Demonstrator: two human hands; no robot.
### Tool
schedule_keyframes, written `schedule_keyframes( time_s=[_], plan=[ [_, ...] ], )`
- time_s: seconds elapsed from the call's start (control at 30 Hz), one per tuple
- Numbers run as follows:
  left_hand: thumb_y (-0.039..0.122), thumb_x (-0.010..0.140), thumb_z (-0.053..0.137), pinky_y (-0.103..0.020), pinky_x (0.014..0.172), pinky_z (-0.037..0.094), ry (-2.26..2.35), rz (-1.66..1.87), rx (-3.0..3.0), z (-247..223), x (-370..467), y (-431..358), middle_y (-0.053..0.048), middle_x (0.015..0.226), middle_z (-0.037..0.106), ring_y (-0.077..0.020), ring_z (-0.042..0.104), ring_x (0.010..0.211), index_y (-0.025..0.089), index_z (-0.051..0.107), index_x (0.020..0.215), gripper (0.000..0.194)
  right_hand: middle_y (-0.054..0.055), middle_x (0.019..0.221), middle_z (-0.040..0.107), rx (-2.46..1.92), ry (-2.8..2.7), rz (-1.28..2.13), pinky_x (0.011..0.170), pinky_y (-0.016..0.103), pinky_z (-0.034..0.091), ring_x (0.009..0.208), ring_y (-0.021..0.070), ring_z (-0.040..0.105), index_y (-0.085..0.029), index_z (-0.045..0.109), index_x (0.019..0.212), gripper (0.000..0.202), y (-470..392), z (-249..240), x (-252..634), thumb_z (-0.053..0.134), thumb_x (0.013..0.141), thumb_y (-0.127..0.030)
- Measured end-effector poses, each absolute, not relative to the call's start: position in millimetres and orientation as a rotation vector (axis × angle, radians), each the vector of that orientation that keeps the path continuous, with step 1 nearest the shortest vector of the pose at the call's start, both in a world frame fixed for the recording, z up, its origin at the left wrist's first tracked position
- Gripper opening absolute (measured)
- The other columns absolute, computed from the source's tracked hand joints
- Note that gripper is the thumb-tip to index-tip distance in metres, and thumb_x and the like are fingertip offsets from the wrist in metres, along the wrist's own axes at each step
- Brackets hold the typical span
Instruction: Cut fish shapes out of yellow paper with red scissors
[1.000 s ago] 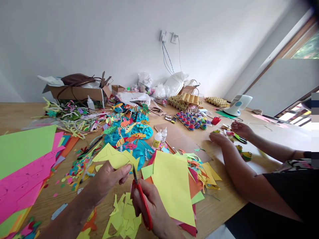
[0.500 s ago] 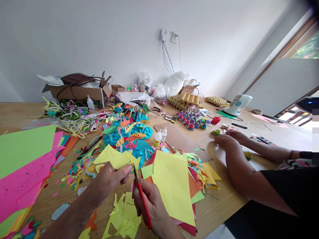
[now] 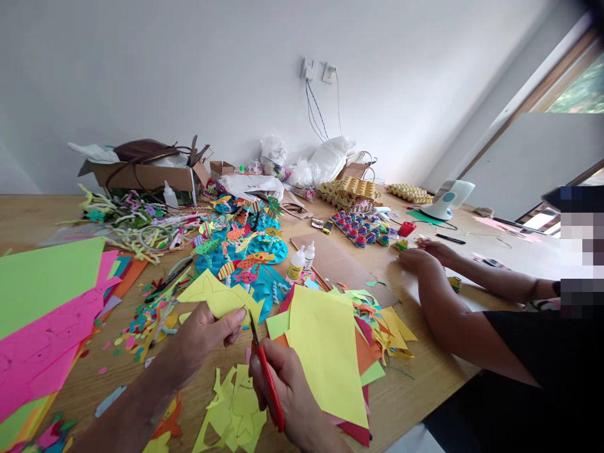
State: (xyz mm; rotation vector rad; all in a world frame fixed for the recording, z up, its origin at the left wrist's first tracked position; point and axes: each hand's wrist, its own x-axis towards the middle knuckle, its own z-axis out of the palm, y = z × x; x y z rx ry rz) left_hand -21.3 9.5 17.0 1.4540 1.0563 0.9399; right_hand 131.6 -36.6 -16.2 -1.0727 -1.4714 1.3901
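While the left hand (image 3: 204, 332) pinched one yellow paper piece (image 3: 211, 294) in its fingers (image 3: 232, 322), the right hand (image 3: 287, 380) gripped one pair of red-handled scissors (image 3: 270, 385), blades at the paper's right end above the table (image 3: 410, 390). Several yellow scraps (image 3: 236, 412) lay below, and one broad yellow sheet (image 3: 325, 358) lay to the right. Two glue bottles (image 3: 296, 265) stood side by side beyond; one white bottle (image 3: 170, 196) stood by a cardboard box (image 3: 155, 177). A co-worker's two hands (image 3: 418, 259) worked at right. Two outlets (image 3: 309, 68) showed on the wall.

left fingers (image 3: 233, 321) pinching yellow paper (image 3: 214, 291), right fingers (image 3: 257, 379) gripping scissors (image 3: 270, 390)
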Motion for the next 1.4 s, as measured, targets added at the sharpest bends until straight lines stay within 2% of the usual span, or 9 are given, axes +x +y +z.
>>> schedule_keyframes(
  time_s=[0.23,0.63,0.97,1.23,1.4],
  plan=[
    [0.036,0.078,0.046,-0.025,0.050,0.035,1.096,0.891,1.471,25,-17,8,0.005,0.049,0.041,-0.0120,0.039,0.050,0.021,0.042,0.050,0.032,-0.006,0.049,0.038,-1.049,-1.490,1.368,0.042,0.018,0.028,0.045,0.0088,0.035,-0.019,0.042,0.061,0.027,-37,-13,130,0.044,0.086,-0.029],
    [0.036,0.077,0.052,-0.024,0.049,0.035,1.054,0.897,1.372,14,-22,10,0.006,0.051,0.043,-0.0112,0.039,0.050,0.020,0.046,0.058,0.025,-0.007,0.052,0.032,-1.066,-1.477,1.378,0.043,0.020,0.024,0.047,0.0079,0.031,-0.019,0.037,0.059,0.035,-38,-17,132,0.048,0.088,-0.035],
    [0.034,0.080,0.051,-0.025,0.051,0.035,1.022,0.874,1.413,12,-26,13,0.006,0.054,0.045,-0.0113,0.040,0.052,0.019,0.048,0.061,0.024,-0.007,0.050,0.032,-1.092,-1.472,1.377,0.043,0.019,0.024,0.045,0.0073,0.032,-0.019,0.037,0.058,0.030,-38,-18,133,0.048,0.085,-0.025],
    [0.036,0.080,0.049,-0.026,0.052,0.034,1.061,0.871,1.470,12,-24,13,0.005,0.052,0.043,-0.0117,0.039,0.052,0.020,0.046,0.057,0.028,-0.006,0.047,0.041,-1.077,-1.462,1.437,0.041,0.018,0.029,0.043,0.0082,0.036,-0.018,0.045,0.063,0.037,-37,-18,132,0.046,0.089,-0.044],
    [0.036,0.080,0.047,-0.026,0.052,0.032,1.064,0.817,1.507,17,-23,10,0.005,0.052,0.041,-0.0118,0.038,0.051,0.020,0.044,0.056,0.029,-0.006,0.048,0.039,-1.069,-1.458,1.422,0.042,0.018,0.028,0.044,0.0083,0.035,-0.018,0.044,0.062,0.036,-36,-14,132,0.046,0.089,-0.042]
  ],
)
